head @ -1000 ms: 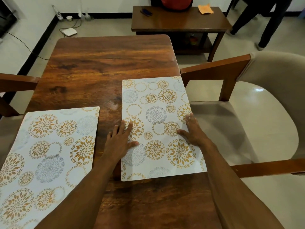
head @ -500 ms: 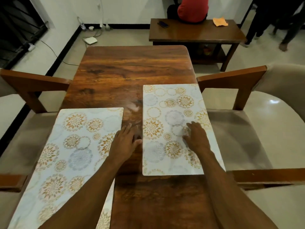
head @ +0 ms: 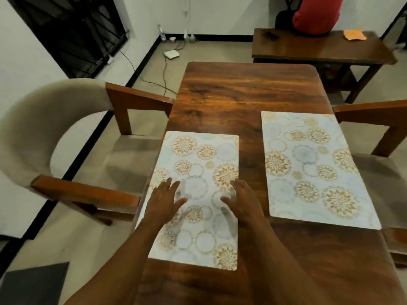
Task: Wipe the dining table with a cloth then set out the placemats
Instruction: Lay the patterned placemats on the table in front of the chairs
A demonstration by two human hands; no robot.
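Observation:
Two white placemats with gold and grey flower circles lie on the brown wooden dining table (head: pixel 246 93). The left placemat (head: pixel 198 157) lies along the table's left edge, its left side slightly over the edge. My left hand (head: pixel 164 200) and my right hand (head: pixel 243 200) both rest flat on it with fingers spread. The right placemat (head: pixel 308 168) lies by the right edge, with no hand on it. An orange cloth (head: pixel 354 34) lies on the side table (head: pixel 319 49) at the back right.
A beige armchair (head: pixel 55 137) with wooden arms stands at the table's left, another chair (head: pixel 374 113) at its right. A person in red (head: pixel 315 14) sits behind the side table. Cables and a white box (head: pixel 171 54) lie on the floor.
Both hands left the right placemat and moved over to the left placemat, where they now lie flat. The view swung left.

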